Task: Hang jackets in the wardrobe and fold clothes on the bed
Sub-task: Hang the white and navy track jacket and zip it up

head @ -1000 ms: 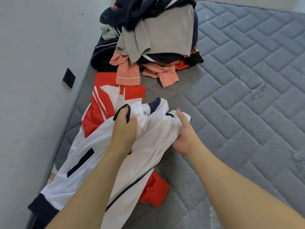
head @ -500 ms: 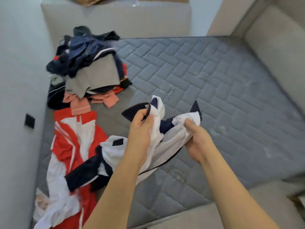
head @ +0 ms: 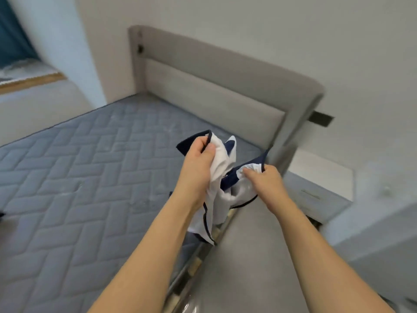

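Jacket [head: 222, 177], white with navy trim, bunched, held in air over bed's right edge, near headboard [head: 216, 86]. My left hand [head: 198, 161] grips collar edge, fingers curled round fabric, held higher so body hangs down. My right hand [head: 264, 179] pinches opposite edge, keeps opening spread, probably for hanger. Mattress [head: 79, 177] below stays bare grey quilting. Nightstand [head: 320, 177] beside bed. Wardrobe not visible.

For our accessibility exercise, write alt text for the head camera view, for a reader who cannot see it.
Two bare hands hold up a white and navy jacket over a grey quilted mattress; the left hand grips its collar, the right hand another edge. A grey padded headboard stands behind.
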